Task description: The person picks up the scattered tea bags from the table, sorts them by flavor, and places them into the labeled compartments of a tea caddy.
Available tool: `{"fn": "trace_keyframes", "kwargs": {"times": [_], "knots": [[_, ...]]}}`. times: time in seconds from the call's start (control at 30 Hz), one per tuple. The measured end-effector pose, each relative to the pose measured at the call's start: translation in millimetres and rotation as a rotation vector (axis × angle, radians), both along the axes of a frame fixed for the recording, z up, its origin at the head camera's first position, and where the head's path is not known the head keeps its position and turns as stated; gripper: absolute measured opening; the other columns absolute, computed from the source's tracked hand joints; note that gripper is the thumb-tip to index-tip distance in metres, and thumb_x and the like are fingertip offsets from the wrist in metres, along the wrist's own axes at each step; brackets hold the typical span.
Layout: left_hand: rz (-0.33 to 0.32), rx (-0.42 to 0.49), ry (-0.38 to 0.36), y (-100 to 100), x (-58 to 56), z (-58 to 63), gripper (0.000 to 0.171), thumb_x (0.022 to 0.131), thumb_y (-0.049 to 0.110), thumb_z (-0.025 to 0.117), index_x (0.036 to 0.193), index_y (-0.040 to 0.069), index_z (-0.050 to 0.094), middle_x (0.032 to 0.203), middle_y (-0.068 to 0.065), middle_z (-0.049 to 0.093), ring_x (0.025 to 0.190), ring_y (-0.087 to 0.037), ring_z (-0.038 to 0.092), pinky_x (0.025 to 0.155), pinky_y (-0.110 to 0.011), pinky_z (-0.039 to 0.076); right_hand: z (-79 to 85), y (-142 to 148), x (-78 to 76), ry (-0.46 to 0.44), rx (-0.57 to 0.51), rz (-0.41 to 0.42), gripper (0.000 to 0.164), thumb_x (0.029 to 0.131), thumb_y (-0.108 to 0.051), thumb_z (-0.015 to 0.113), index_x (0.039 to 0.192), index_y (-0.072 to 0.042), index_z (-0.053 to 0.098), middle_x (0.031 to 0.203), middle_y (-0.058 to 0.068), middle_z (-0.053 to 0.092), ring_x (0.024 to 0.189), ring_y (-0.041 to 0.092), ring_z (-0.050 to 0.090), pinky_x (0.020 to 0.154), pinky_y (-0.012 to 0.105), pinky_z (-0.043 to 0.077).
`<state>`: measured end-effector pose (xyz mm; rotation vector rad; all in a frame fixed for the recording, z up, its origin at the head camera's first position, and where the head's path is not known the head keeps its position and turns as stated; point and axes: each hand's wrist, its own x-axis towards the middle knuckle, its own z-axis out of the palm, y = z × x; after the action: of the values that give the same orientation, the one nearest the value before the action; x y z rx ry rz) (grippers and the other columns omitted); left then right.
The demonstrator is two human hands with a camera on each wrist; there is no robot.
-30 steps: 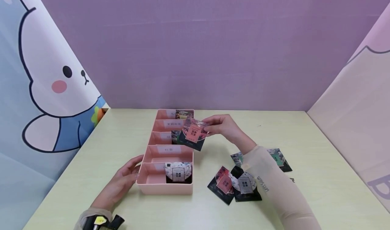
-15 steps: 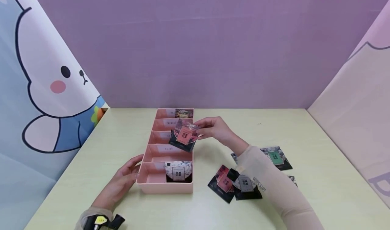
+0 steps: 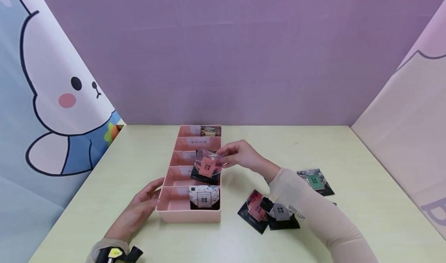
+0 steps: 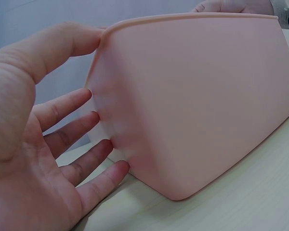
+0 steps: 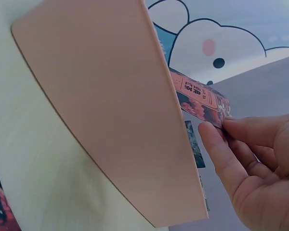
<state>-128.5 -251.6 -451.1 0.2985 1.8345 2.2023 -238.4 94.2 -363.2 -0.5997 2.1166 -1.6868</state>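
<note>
A pink divided box (image 3: 191,216) stands lengthwise on the table. My right hand (image 3: 240,154) pinches the upper corner of a dark tea sachet with a red label (image 3: 207,167). The sachet tilts at the second compartment from the front; its lower part is just inside or above it. In the right wrist view, thumb and fingers (image 5: 260,159) pinch the sachet (image 5: 198,96) above the box rim. My left hand (image 3: 139,207) touches the box's left side. Its fingers are spread and nearly straight against the wall (image 4: 149,106), the thumb at the rim.
A white-patterned sachet (image 3: 204,197) lies in the front compartment, and a yellowish one (image 3: 210,131) in the rearmost. On the table at right lie a red-label sachet (image 3: 254,212), a grey-label one (image 3: 283,216) and a green-label one (image 3: 316,181). My right sleeve partly covers others.
My right hand has carried the red-label sachet left and toward me, from beside the rear compartments to the second compartment from the front. The left hand stays at the box.
</note>
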Motion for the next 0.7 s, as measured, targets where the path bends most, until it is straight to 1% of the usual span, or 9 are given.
{"fn": "trace_keyframes", "kwargs": {"times": [0.13, 0.2, 0.33, 0.5, 0.6, 0.7], "knots": [[0.007, -0.001, -0.013, 1.0, 0.2, 0.4, 0.051, 0.096, 0.001, 0.054, 0.145, 0.014, 0.046, 0.137, 0.015, 0.053, 0.123, -0.003, 0.052, 0.099, -0.022, 0.044, -1.5, -0.7, 0.3, 0.004, 0.03, 0.018, 0.025, 0.09, 0.008, 0.063, 0.115, 0.01, 0.067, 0.104, 0.018, 0.071, 0.083, 0.021, 0.071, 0.075, 0.046, 0.059], [-0.009, 0.016, 0.003, 0.8, 0.3, 0.0, 0.051, 0.096, 0.0, 0.053, 0.144, 0.015, 0.047, 0.138, 0.014, 0.053, 0.124, -0.004, 0.052, 0.1, -0.022, 0.044, -2.8, -1.6, 0.2, 0.012, 0.051, 0.027, 0.025, 0.09, 0.007, 0.064, 0.115, 0.009, 0.068, 0.104, 0.017, 0.072, 0.082, 0.021, 0.07, 0.075, 0.047, 0.059], [-0.04, 0.053, 0.036, -0.1, 0.5, -0.7, 0.05, 0.097, -0.001, 0.052, 0.143, 0.016, 0.048, 0.139, 0.011, 0.053, 0.124, -0.004, 0.051, 0.1, -0.022, 0.044, -5.9, -4.6, -0.6, 0.034, 0.097, 0.045, 0.023, 0.091, 0.005, 0.065, 0.114, 0.007, 0.07, 0.102, 0.016, 0.073, 0.079, 0.022, 0.07, 0.074, 0.046, 0.059], [-0.042, 0.052, 0.031, -0.2, 0.3, -0.4, 0.049, 0.097, -0.001, 0.051, 0.141, 0.019, 0.049, 0.14, 0.011, 0.053, 0.124, -0.004, 0.051, 0.1, -0.022, 0.044, -6.7, -7.1, -0.3, 0.054, 0.145, 0.059, 0.021, 0.091, 0.004, 0.066, 0.111, 0.006, 0.072, 0.101, 0.014, 0.073, 0.076, 0.022, 0.071, 0.078, 0.05, 0.057], [-0.035, 0.04, 0.025, 0.0, 0.4, -0.7, 0.05, 0.097, -0.001, 0.051, 0.143, 0.016, 0.047, 0.14, 0.01, 0.052, 0.124, -0.004, 0.051, 0.1, -0.022, 0.044, -6.2, -7.8, -0.1, 0.06, 0.157, 0.058, 0.019, 0.091, 0.003, 0.066, 0.109, 0.005, 0.073, 0.102, 0.014, 0.073, 0.075, 0.022, 0.071, 0.077, 0.048, 0.058], [-0.025, 0.012, 0.005, 0.8, 0.6, -1.0, 0.053, 0.097, 0.001, 0.052, 0.148, 0.008, 0.041, 0.141, 0.01, 0.051, 0.124, -0.004, 0.051, 0.1, -0.022, 0.044, -7.1, -7.5, 0.2, 0.046, 0.165, 0.053, 0.017, 0.091, 0.002, 0.067, 0.106, 0.006, 0.074, 0.097, 0.014, 0.073, 0.073, 0.02, 0.071, 0.075, 0.042, 0.059]]}}
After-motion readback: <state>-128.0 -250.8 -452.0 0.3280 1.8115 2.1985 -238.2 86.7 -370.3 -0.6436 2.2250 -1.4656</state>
